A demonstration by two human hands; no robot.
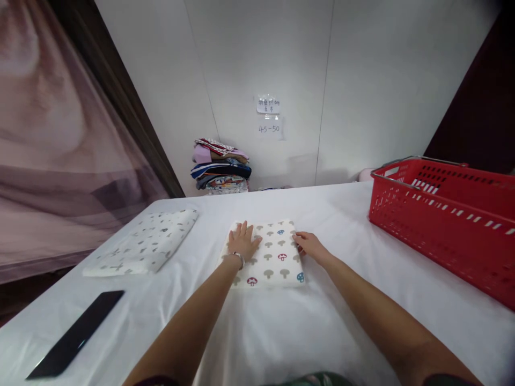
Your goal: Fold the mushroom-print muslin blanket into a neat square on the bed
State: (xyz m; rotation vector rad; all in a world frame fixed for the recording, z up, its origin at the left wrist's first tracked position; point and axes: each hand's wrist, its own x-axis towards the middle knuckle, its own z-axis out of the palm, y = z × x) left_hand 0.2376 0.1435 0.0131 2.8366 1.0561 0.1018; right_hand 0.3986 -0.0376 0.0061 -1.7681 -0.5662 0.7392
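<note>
In front of me lies a folded white cloth (273,257) printed with grey, red and blue mushrooms. My left hand (243,244), with a bracelet at the wrist, rests flat on its left part, fingers spread. At the cloth's right edge is my right hand (309,245), its fingers bent and touching that edge; the fingertips are partly hidden, so I cannot tell whether they grip the fabric. Farther left, a second folded white cloth (148,244) with small grey prints lies apart from both hands.
The white-covered table (257,338) carries a black flat slab (78,332) at left and a red plastic basket (442,225) with metal handles at right. Beyond its far edge rises a stack of folded fabrics (221,169). Paper signs (269,118) are on the wall; a curtain (60,134) hangs left.
</note>
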